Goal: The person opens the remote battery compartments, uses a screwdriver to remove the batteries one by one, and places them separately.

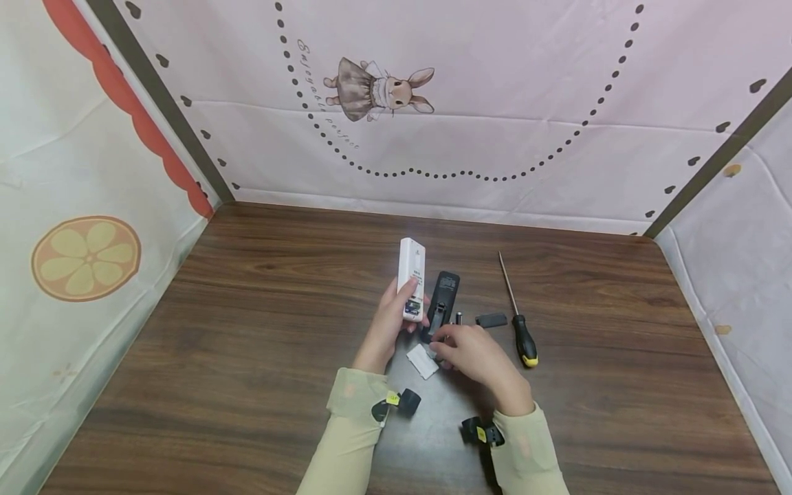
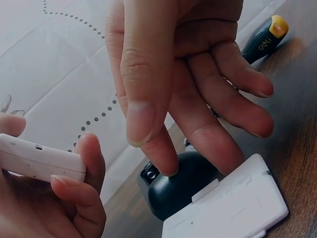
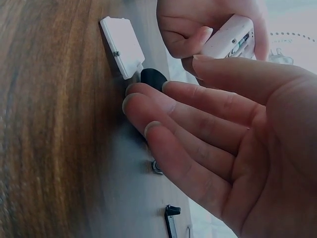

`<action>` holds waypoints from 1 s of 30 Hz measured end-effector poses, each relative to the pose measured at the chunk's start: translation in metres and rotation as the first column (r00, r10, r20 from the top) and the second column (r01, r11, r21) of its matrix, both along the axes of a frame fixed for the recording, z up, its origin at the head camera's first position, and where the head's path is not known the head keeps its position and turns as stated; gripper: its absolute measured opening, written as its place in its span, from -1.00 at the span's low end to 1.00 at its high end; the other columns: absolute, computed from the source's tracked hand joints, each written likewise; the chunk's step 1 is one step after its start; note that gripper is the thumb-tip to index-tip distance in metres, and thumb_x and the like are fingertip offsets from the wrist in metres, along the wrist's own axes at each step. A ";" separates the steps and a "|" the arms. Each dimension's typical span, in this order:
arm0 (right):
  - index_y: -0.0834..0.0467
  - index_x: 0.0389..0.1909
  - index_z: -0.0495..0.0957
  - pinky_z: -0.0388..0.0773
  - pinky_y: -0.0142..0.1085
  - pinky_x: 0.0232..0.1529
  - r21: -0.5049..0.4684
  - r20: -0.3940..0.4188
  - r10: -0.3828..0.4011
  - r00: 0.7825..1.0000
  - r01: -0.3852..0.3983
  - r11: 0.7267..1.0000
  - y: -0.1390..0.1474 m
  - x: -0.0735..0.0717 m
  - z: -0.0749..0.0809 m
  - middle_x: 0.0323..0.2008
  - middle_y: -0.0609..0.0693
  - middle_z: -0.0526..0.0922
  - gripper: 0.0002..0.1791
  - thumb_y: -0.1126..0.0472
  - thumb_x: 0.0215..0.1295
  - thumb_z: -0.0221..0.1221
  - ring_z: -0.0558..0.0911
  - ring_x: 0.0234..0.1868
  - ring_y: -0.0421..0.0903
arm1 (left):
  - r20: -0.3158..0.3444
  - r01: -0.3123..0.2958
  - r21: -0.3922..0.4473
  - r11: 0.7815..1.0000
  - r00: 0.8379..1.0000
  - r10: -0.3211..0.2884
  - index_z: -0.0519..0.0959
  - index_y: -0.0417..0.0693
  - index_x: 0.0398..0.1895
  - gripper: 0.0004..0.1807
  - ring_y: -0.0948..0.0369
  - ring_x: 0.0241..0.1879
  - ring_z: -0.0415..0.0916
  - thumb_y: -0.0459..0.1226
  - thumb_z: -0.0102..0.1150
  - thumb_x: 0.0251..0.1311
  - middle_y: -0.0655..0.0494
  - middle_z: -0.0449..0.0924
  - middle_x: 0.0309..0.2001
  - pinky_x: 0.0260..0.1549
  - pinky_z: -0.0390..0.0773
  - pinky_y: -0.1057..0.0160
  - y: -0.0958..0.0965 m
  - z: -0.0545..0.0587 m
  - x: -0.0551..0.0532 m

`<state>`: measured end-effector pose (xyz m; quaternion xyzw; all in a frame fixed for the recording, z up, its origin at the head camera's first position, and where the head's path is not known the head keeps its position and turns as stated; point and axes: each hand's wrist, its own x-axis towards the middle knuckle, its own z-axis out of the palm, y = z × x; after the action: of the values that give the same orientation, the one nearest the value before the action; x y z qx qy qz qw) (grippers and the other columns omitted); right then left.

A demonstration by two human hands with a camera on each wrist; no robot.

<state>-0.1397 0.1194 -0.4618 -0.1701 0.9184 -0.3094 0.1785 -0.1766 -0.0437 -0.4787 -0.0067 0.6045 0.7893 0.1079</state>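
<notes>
My left hand grips a white remote control, its battery compartment uncovered toward the near end. Flat on the table beside it lies a black remote control, back side up. My right hand hovers at that remote's near end, fingers loosely bent. In the left wrist view an index fingertip overlaps the black remote, and nothing shows between thumb and fingers. Just left of this hand is a white battery cover. The right wrist view shows the relaxed fingers from the palm side.
A small battery sits right of the black remote, near a black battery cover. Farther right lies a screwdriver with a black and yellow handle, shaft pointing away. Printed cloth walls border the wooden table.
</notes>
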 end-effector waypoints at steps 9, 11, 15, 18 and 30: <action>0.09 -0.21 0.57 0.41 -0.34 -0.53 0.004 0.001 0.001 1.000 -0.001 1.000 0.001 0.000 0.000 -0.65 -0.16 0.54 -0.77 0.06 0.24 0.07 0.48 -0.65 -0.27 | 0.012 0.004 -0.021 1.000 1.000 -0.004 0.25 0.05 0.13 -0.41 0.19 -0.65 0.47 0.17 -0.07 0.13 -0.39 0.38 -0.18 -0.81 0.24 0.42 0.001 -0.001 0.000; 0.08 -0.22 0.57 0.41 -0.34 -0.53 0.000 0.007 -0.002 1.000 0.002 1.000 0.001 -0.001 0.000 -0.64 -0.16 0.54 -0.77 0.06 0.24 0.07 0.48 -0.64 -0.27 | 0.013 0.004 -0.024 1.000 1.000 -0.004 0.25 0.05 0.12 -0.41 0.19 -0.65 0.47 0.17 -0.06 0.13 -0.38 0.39 -0.19 -0.81 0.24 0.41 0.002 -0.001 0.000; 0.07 -0.23 0.57 0.40 -0.33 -0.51 0.002 -0.001 0.001 1.000 -0.001 1.000 0.001 -0.001 0.000 -0.66 -0.16 0.54 -0.78 0.05 0.24 0.06 0.47 -0.64 -0.27 | 0.008 0.005 -0.029 1.000 1.000 -0.005 0.26 0.00 0.09 -0.43 0.19 -0.66 0.47 0.15 -0.07 0.15 -0.35 0.41 -0.22 -0.82 0.23 0.42 0.002 -0.002 -0.001; 0.07 -0.24 0.57 0.39 -0.32 -0.51 0.007 -0.015 0.005 1.000 -0.005 1.000 0.002 -0.001 0.000 -0.68 -0.17 0.53 -0.78 0.05 0.24 0.07 0.46 -0.64 -0.28 | 0.004 0.008 -0.026 1.000 1.000 -0.008 0.26 -0.02 0.08 -0.45 0.18 -0.66 0.47 0.13 -0.08 0.17 -0.33 0.42 -0.25 -0.82 0.22 0.41 0.003 -0.003 -0.001; 0.03 -0.25 0.55 0.38 -0.33 -0.58 -0.006 0.006 0.003 1.000 -0.003 1.000 0.003 -0.002 -0.002 -0.67 -0.15 0.53 -0.82 0.05 0.23 0.08 0.45 -0.65 -0.24 | 0.007 0.023 -0.023 0.999 1.000 -0.022 0.27 0.03 0.08 -0.46 0.17 -0.67 0.46 0.14 -0.06 0.16 -0.23 0.44 -0.29 -0.82 0.21 0.40 0.005 -0.005 -0.001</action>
<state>-0.1416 0.1225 -0.4641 -0.1709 0.9168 -0.3123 0.1810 -0.1773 -0.0387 -0.4837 -0.0038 0.6132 0.7809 0.1187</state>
